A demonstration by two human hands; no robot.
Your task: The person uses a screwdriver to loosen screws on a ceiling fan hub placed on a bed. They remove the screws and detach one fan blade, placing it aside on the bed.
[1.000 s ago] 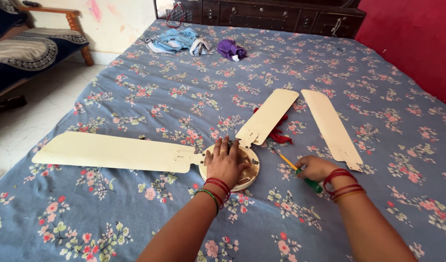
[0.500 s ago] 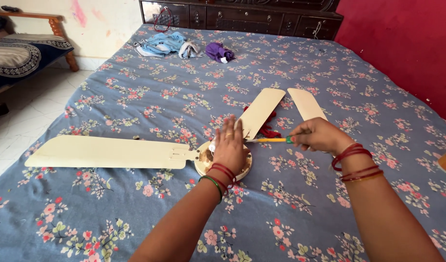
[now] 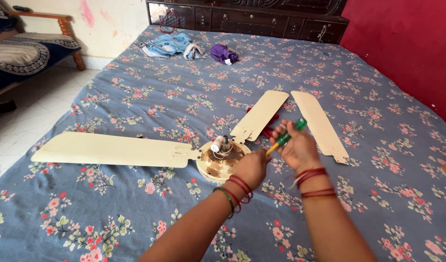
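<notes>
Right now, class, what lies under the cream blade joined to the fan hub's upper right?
Under that blade something red peeks out at its right edge on the floral bedsheet. The blade covers most of it, so its kind stays unclear.

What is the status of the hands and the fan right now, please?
Right hand grips green-handled screwdriver. Left hand rests on fan motor hub. Two blades attached, one loose blade beside. Nothing in the way.

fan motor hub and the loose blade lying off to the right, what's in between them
In the head view, between the fan motor hub and the loose blade is the right hand holding a green-handled screwdriver, over bare floral bedsheet.
</notes>
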